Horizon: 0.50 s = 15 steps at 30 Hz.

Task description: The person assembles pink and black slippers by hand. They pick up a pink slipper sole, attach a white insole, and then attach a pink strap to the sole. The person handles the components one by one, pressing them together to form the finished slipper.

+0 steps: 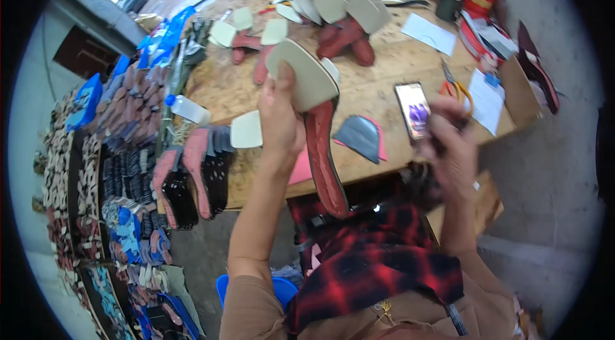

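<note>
My left hand [280, 113] is closed around a shoe insole [324, 154]. It is long and dark red with a dark rim, and its lower end hangs toward my lap. A broad cream-coloured piece [309, 79] sits at its upper end, under my thumb. My right hand [451, 141] is raised over the table's near edge, beside a lit phone [413, 109] and orange-handled scissors [456, 89]. Its fingers look curled but are smeared by motion, so whether anything is in them is unclear. Between the hands lies a grey and pink curved piece [360, 137].
More red insoles with cream pieces [332, 7] are heaped at the back of the wooden table [378, 93]. Stacks of pink and black insoles [204, 173] stand at its left edge, near a clear bottle [189, 110]. Loaded shelves [86, 212] line the left side.
</note>
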Tool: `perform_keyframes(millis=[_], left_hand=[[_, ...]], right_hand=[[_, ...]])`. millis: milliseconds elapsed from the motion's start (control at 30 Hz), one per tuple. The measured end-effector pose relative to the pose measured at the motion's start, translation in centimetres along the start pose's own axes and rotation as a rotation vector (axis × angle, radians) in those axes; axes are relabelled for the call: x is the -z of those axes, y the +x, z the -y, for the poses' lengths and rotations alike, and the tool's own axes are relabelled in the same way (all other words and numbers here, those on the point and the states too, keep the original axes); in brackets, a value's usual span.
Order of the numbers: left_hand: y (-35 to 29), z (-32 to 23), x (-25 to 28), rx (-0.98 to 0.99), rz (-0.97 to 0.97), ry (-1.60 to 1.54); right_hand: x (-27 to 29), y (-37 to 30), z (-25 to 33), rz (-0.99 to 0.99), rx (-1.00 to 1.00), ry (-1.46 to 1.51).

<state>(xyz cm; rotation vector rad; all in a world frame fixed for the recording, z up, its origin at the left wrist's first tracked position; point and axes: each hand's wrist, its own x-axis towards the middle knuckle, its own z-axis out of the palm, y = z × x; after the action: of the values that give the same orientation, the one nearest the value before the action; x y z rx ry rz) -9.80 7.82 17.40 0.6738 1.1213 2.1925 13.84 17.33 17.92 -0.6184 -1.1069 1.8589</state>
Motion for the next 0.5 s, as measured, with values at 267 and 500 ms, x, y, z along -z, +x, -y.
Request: perform_keyframes(millis=[267, 500], left_hand=[[-8.5, 6.6, -1.7, 0.135, -0.085, -0.122], [-10.3, 8.5, -1.3, 0.167, -0.161, -0.053]], right_hand=[[-0.3, -1.9, -7.1, 0.154, -0.373, 0.355], [0.8, -3.2, -8.5, 0.060, -0.499, 0.418]])
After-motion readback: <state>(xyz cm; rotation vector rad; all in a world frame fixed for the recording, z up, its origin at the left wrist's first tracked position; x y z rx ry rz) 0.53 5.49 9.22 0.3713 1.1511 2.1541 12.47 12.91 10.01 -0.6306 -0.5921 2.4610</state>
